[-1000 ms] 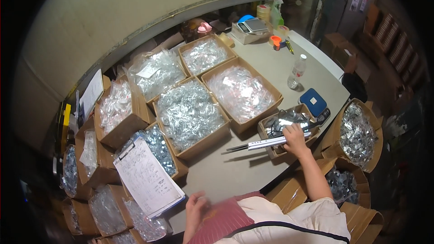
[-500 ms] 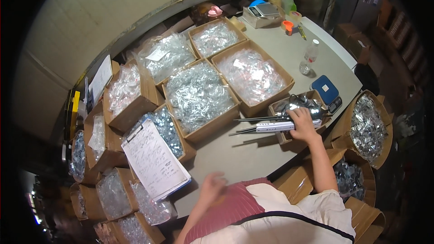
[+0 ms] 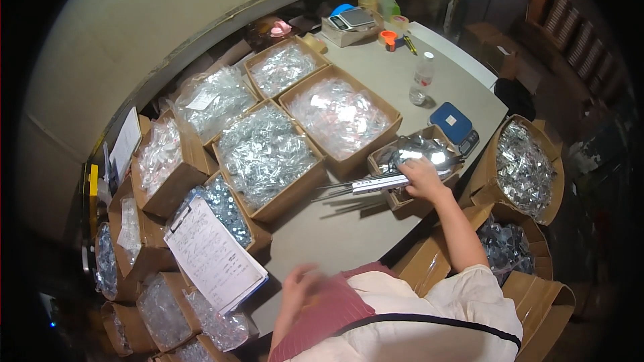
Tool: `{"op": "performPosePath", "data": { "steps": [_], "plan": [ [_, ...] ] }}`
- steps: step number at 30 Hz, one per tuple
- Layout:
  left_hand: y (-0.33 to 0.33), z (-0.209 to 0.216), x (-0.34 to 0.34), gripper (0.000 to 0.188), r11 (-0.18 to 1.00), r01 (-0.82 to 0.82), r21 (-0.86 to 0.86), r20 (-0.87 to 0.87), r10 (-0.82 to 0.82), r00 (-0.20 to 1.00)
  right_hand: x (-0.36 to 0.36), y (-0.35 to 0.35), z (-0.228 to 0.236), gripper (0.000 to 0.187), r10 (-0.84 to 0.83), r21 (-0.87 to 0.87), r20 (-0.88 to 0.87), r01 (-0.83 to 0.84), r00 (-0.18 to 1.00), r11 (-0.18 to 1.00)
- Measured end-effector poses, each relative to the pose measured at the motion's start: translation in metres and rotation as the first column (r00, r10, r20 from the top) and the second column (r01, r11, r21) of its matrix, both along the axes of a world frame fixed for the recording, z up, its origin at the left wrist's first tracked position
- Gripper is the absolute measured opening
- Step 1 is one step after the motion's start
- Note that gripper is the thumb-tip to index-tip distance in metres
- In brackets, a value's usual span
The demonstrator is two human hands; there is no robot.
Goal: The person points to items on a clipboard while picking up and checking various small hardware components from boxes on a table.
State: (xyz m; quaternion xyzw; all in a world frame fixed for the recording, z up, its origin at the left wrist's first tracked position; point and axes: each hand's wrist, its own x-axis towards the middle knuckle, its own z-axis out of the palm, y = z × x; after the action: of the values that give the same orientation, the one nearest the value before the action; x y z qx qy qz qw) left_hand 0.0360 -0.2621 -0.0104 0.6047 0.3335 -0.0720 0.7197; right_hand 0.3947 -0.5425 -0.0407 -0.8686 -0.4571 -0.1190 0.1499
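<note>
My right hand [image 3: 421, 179] is closed around a bundle of long, thin metal rails [image 3: 377, 184], some white with slots and some dark. The rails lie crosswise above a small cardboard box [image 3: 404, 206] of shiny parts and dark cords. Their thin ends stick out to the left over the table [image 3: 322, 234]. My left hand [image 3: 302, 284] is smeared by motion near the table's front edge, close to my body; its fingers cannot be read. A clipboard with handwritten sheets [image 3: 213, 253] rests on boxes to its left.
Open boxes of bagged metal parts [image 3: 265, 151] fill the table's left and back. Beside the small box is a blue scale [image 3: 451, 123]; behind it, a plastic bottle [image 3: 421, 80]. Another scale [image 3: 352, 20] and an orange tape dispenser [image 3: 388, 40] sit farther back. More filled boxes [image 3: 526, 167] stand at right.
The whole view has shifted, so the table and boxes appear farther left. My right hand still grips the rails, now tilted a little more. My left hand stays blurred and has risen slightly.
</note>
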Motion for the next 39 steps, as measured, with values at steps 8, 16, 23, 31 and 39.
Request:
{"op": "performPosePath", "data": {
  "steps": [8,16,23,31,39],
  "plan": [
    [0.000,0.009,0.001,0.040,0.997,-0.066,0.032,-0.019,0.067,0.998,-0.011,0.001,0.045,0.039,-0.029,-0.071,0.226,0.046,0.974,0.996],
    [0.006,-0.012,-0.003,0.038,0.997,-0.064,0.033,0.000,0.064,0.998,0.008,-0.027,0.048,0.033,-0.180,0.029,0.204,0.178,0.962,0.984],
    [0.007,-0.005,0.001,0.039,0.983,-0.154,-0.095,-0.035,0.152,0.988,0.018,-0.034,0.031,0.045,-0.075,-0.099,0.060,0.081,0.995,0.992],
    [0.009,-0.007,0.000,0.043,0.977,-0.192,-0.092,-0.034,0.189,0.981,0.009,-0.006,0.046,0.081,0.051,-0.145,-0.155,-0.074,0.987,0.987],
    [0.013,-0.017,-0.003,0.041,0.976,-0.212,-0.046,0.013,0.213,0.977,0.002,-0.006,0.038,0.087,0.019,-0.298,-0.079,-0.042,0.997,0.954]
  ]
}}
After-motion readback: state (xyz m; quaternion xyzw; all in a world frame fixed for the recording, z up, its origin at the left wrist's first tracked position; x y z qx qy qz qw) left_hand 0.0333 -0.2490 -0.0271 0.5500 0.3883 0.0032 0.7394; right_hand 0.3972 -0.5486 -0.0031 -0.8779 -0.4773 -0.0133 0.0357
